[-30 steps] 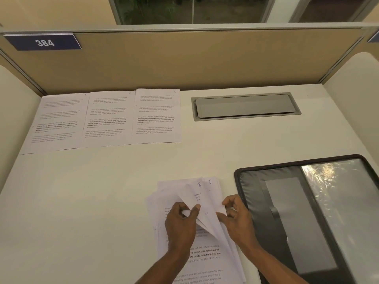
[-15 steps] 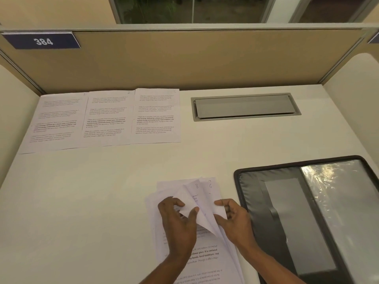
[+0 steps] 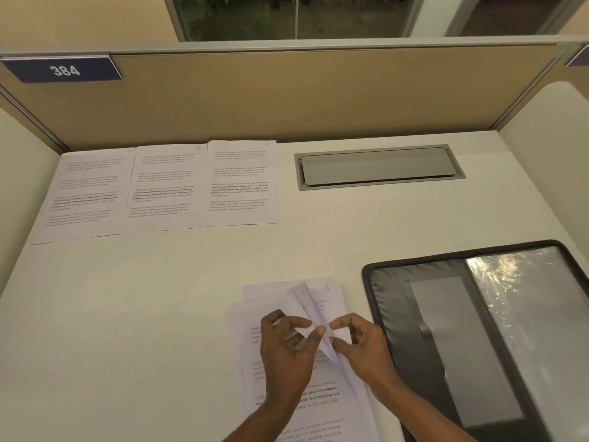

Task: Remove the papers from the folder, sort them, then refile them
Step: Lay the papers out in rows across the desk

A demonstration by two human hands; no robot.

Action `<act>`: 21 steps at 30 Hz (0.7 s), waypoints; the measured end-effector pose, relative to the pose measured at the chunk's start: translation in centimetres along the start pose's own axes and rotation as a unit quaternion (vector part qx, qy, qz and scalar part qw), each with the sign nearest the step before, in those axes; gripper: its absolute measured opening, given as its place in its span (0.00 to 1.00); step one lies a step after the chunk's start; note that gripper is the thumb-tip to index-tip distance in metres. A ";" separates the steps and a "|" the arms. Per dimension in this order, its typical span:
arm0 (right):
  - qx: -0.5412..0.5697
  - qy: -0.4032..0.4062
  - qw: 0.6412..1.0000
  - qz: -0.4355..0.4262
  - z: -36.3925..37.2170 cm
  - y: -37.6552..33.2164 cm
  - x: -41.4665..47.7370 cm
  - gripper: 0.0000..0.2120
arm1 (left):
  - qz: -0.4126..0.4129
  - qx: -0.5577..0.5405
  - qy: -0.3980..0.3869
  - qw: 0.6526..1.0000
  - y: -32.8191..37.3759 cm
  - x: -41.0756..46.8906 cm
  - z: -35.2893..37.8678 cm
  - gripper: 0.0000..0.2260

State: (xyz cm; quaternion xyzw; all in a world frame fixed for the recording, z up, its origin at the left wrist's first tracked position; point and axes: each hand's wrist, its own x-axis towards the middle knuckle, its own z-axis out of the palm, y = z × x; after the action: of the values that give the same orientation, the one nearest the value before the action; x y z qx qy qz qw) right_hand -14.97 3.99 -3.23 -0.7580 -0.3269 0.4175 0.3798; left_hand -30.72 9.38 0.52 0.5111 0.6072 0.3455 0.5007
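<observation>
Near the front edge of the desk (image 3: 153,320): loose stack (image 3: 318,406) beside the open folder (image 3: 446,330).
Left hand (image 3: 287,349) pinches a lifted sheet (image 3: 304,334) by its corner; right hand (image 3: 366,349) pinches the adjacent edges. Best peeled singly, with the rest kept flat. Three sheets (image 3: 172,189) lie in a row far left; one folder; stack count indeterminable.

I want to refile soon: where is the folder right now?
In the head view, the open black folder lies on the desk at the near right, directly right of the loose paper stack.
</observation>
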 end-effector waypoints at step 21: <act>-0.032 0.032 0.999 0.021 0.4 -0.5 0.1 0.08 | -0.023 0.069 0.015 0.997 -0.2 -0.1 0.7 0.12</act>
State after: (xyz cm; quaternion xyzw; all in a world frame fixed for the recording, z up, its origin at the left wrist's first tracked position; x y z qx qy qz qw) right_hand -15.32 4.47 -2.98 -0.7896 -0.3120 0.3897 0.3569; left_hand -30.07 9.16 0.18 0.5250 0.6488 0.2991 0.4627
